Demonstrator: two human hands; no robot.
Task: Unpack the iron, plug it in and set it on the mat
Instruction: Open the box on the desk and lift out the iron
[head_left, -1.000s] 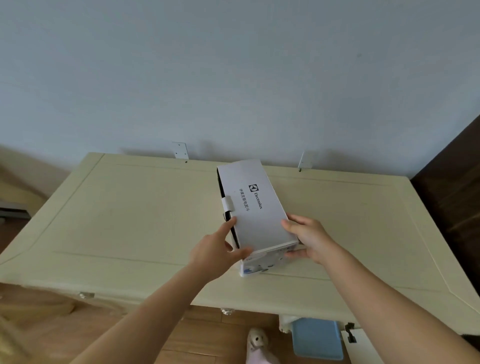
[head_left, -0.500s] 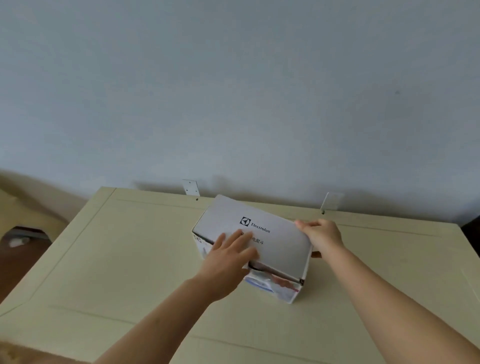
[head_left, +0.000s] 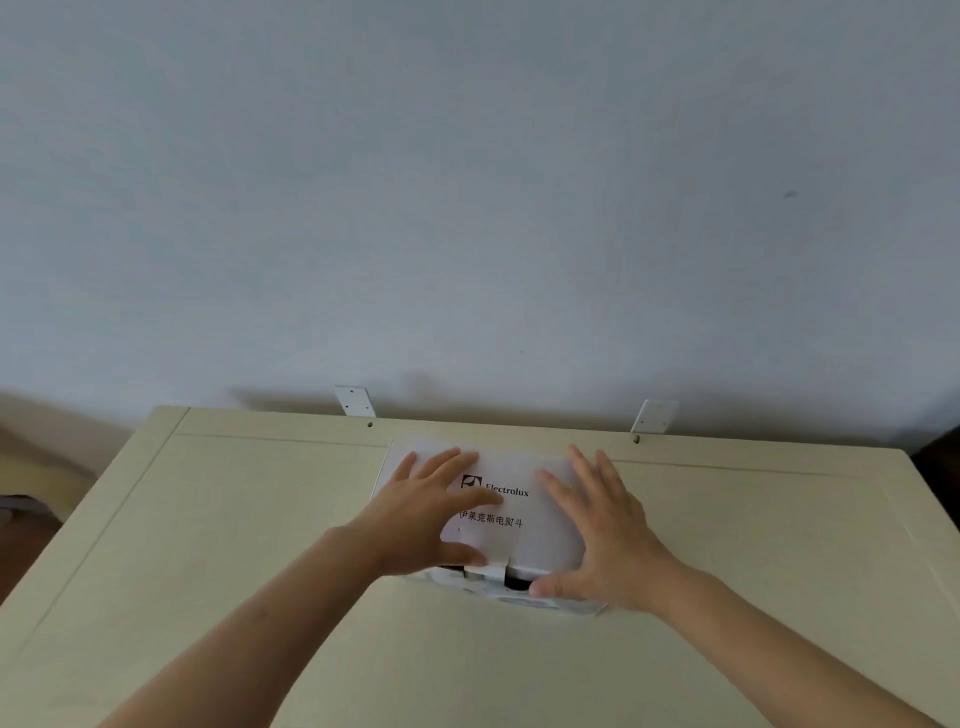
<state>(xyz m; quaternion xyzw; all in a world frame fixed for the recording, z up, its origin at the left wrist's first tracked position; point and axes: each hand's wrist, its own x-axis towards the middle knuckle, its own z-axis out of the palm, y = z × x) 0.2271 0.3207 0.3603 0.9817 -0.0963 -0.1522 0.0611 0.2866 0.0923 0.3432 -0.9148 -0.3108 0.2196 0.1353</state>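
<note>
A white Electrolux iron box (head_left: 514, 506) lies flat on the cream table (head_left: 249, 519), its long side across my view and its lid closed with a tab at the near edge. My left hand (head_left: 431, 512) rests spread on the left half of the lid, thumb at the near edge beside the tab. On the right half lies my right hand (head_left: 597, 525), fingers straight, with the thumb at the lid's front edge. The iron itself is hidden inside the box. No mat or socket is visible.
The table stands against a pale blue-grey wall (head_left: 467, 208). Two white metal brackets (head_left: 355, 401) (head_left: 655, 415) stick up behind its far edge. Dark furniture (head_left: 940, 467) shows at the right edge, and a floor corner at the left.
The box has turned from lengthwise to crosswise and now sits squarely in front of me. Both hands moved from its sides onto the lid. The camera has tilted up toward the wall.
</note>
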